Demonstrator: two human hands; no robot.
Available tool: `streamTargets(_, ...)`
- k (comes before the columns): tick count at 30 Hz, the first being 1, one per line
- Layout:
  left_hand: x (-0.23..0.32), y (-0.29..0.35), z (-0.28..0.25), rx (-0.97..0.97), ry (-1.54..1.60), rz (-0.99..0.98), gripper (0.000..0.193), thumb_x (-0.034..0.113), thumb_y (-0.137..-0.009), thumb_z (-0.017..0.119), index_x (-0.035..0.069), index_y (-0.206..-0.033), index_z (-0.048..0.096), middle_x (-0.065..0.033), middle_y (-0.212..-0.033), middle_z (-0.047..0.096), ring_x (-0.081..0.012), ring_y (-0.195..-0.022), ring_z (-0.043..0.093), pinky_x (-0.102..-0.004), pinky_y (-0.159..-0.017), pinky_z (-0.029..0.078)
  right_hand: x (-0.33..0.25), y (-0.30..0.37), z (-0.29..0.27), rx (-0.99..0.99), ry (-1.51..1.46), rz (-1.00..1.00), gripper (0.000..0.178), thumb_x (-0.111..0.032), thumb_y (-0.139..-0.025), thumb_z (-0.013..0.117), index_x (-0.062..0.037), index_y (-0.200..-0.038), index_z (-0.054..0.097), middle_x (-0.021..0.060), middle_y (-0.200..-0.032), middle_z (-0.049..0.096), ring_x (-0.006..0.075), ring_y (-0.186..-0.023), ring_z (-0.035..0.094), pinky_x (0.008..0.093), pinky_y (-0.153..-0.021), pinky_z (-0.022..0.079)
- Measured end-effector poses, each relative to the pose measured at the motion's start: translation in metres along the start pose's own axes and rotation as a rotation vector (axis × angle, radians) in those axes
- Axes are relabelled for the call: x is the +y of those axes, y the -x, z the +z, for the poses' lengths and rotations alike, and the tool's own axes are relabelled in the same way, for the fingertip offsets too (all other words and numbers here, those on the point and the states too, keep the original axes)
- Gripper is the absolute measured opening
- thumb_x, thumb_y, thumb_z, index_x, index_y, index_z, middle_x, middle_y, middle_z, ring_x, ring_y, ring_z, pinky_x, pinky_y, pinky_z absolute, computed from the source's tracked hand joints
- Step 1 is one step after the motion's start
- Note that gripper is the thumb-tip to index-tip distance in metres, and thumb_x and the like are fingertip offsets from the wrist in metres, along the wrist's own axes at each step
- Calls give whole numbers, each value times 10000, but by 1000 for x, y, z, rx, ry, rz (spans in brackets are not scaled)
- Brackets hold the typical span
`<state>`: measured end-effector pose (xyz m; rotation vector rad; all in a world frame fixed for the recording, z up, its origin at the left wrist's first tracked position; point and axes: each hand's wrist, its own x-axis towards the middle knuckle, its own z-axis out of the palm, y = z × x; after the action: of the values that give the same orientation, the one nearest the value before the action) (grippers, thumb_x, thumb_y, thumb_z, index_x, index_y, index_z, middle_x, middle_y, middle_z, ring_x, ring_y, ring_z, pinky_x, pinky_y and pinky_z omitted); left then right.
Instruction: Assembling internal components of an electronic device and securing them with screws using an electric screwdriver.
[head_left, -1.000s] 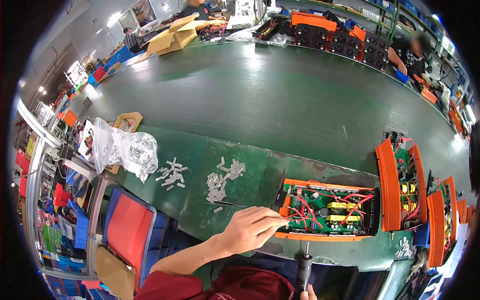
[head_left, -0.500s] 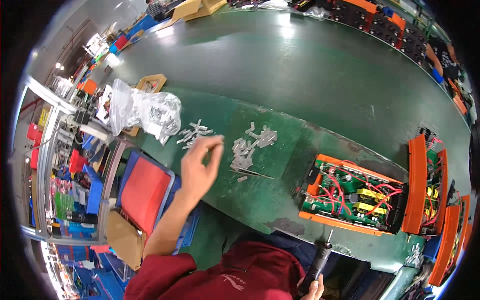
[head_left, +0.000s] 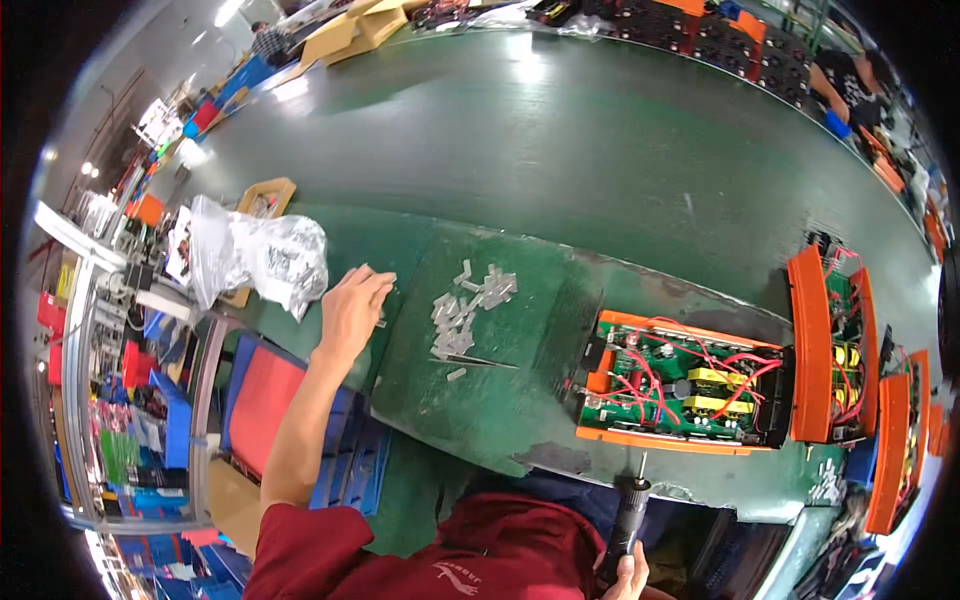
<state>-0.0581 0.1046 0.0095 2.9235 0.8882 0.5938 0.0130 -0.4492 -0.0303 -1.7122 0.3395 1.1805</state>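
My left hand (head_left: 352, 308) is above the bench at the left, over a small scatter of flat grey pieces (head_left: 381, 321) that it mostly covers. Its fingers are bent and drawn together; what they pinch, if anything, is too small to make out. Low at the front edge, my right hand (head_left: 630, 578) grips a black electric screwdriver (head_left: 627, 515), its bit pointing up and away from me. Between the hands lies a larger heap of small grey plates (head_left: 468, 310), with dark tweezers (head_left: 482, 361) at its near side. An orange-sided open device (head_left: 680, 385) with a green circuit board sits to the right.
A clear plastic bag (head_left: 285, 262) of parts lies at the left, by a cardboard tray (head_left: 268, 196). More orange units (head_left: 810, 345) stand at the right. Blue bins with a red sheet (head_left: 262, 405) are beside my left arm. Another person (head_left: 850, 85) is at the far right.
My left hand has shifted left, over the small scatter, and its fingers have drawn closer together. The whole view has slid slightly left. My right hand still holds the screwdriver.
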Motion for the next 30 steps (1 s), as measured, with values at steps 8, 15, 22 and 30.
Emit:
streamTargets(8,34,-6,-16,34,390,-225,225,73,-1018,598,-7,-1209,687,-111,-1023,671,-199,-834,720,-310,-681,565,25,-19,4,-12,-83,-282,540,-436,-1056,524,-59,-1442,491,65,-1162,624,165,-905,539,310,-812,462)
streamTargets(15,118,-17,-47,-42,820,-131,171,-16,-1011,584,-61,-1148,678,-95,-1046,648,-175,-909,724,-285,-788,620,12,-20,10,-18,-112,-408,340,-391,-1052,539,-76,-1157,611,-19,-872,607,99,-720,483,260,-645,405)
streamTargets(22,182,-14,-56,-203,869,188,124,-13,-942,684,12,-1062,708,-104,-1056,651,-171,-873,685,-283,-760,582,7,-15,13,-1,-78,-473,337,-399,-1041,543,-78,-1116,614,-30,-848,594,87,-696,465,251,-613,384)
streamTargets(30,243,-6,-39,-502,1007,362,150,-35,-937,680,7,-1078,708,-103,-1024,667,-216,-908,685,-320,-781,550,6,-17,6,-20,85,-637,577,-536,-1052,381,0,-1110,587,74,-779,630,149,-679,565,294,-617,441)
